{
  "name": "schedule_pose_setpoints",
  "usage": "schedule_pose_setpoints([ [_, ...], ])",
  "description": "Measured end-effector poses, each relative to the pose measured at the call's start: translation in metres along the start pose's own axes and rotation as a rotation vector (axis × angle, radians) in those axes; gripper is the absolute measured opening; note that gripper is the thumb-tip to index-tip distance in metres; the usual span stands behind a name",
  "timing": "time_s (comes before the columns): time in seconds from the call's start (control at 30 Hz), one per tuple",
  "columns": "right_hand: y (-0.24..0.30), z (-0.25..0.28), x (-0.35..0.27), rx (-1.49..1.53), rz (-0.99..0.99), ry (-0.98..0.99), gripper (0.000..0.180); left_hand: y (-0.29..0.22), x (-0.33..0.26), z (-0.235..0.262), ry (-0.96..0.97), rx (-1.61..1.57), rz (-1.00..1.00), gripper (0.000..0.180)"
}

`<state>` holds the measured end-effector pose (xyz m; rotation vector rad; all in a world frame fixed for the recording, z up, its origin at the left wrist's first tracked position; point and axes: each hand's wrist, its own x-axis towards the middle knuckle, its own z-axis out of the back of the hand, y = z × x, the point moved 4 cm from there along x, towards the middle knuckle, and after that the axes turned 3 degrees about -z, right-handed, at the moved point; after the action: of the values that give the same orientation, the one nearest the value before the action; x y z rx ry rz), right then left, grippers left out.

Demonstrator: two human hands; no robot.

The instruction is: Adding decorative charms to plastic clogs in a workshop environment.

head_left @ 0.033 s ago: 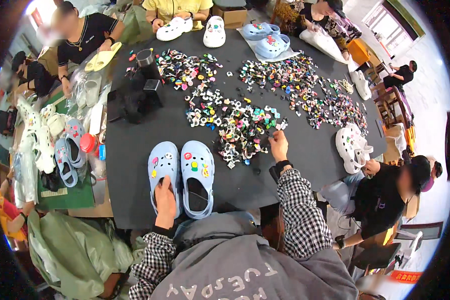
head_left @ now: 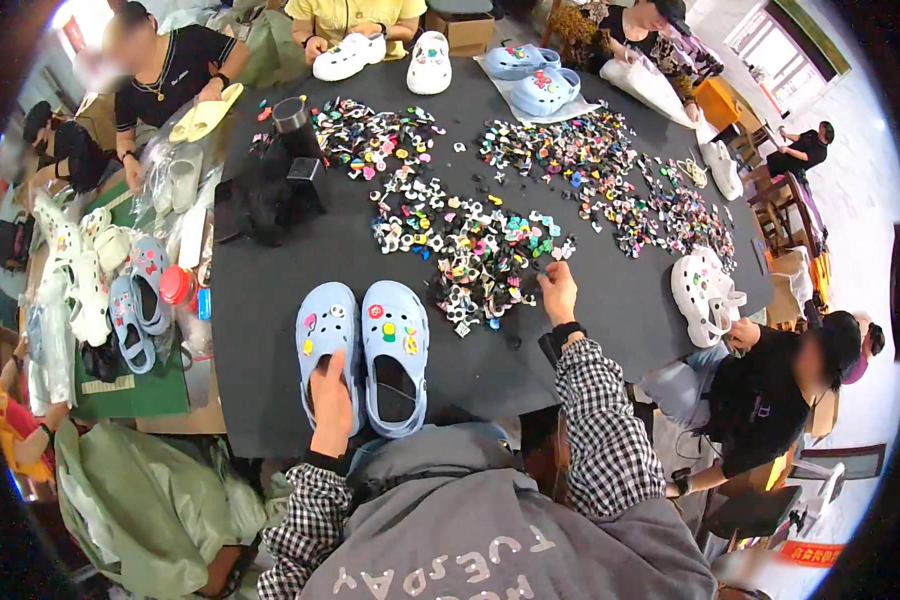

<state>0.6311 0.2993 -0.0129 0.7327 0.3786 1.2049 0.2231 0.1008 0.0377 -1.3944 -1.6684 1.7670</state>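
Note:
Two light-blue clogs lie side by side at the table's near edge, toes pointing away from me. Colourful shoe charms sit on both toes. My left hand (head_left: pixel 332 402) grips the left clog (head_left: pixel 327 323), its fingers inside the opening and the thumb on the upper. The right clog (head_left: pixel 378 352) rests untouched, its dark insole showing. My right hand (head_left: pixel 560 292) is at the near right edge of a heap of loose shoe charms (head_left: pixel 485 262), fingertips pinched together. Whatever they hold, if anything, is too small to make out.
More charm heaps (head_left: pixel 555 150) spread across the black table (head_left: pixel 260 340). A dark cup (head_left: pixel 292 128) and black items stand at left. Co-workers around the table handle white clogs (head_left: pixel 705 295) and yellow slippers (head_left: pixel 206 115). Bagged clogs cover a green side table (head_left: pixel 160 395).

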Motion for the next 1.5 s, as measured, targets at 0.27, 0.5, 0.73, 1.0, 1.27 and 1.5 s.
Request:
schedule_pose_setpoints([
  [0.27, 0.009, -0.01, -0.024, 0.58, -0.207, 0.317, 0.021, 0.003, 0.001, -0.004, 0.058, -0.245, -0.005, 0.018],
  [0.5, 0.018, -0.006, -0.038, 0.581, -0.17, 0.316, 0.018, -0.001, -0.001, -0.004, 0.044, -0.198, -0.031, 0.023],
  [0.73, 0.021, 0.0, -0.029, 0.387, -0.143, 0.292, 0.018, -0.001, -0.003, -0.007, 0.023, -0.2, -0.019, 0.024],
  [1.0, 0.038, -0.002, -0.026, 0.496, -0.031, 0.269, 0.023, -0.001, -0.006, -0.007, -0.067, -0.242, 0.021, 0.027],
  [1.27, 0.043, -0.004, -0.031, 0.507, -0.114, 0.315, 0.024, -0.003, -0.007, -0.01, -0.036, -0.301, -0.004, 0.028],
  [1.5, 0.033, -0.005, -0.031, 0.565, -0.122, 0.33, 0.022, 0.007, -0.003, -0.004, -0.044, -0.247, 0.011, 0.026],
])
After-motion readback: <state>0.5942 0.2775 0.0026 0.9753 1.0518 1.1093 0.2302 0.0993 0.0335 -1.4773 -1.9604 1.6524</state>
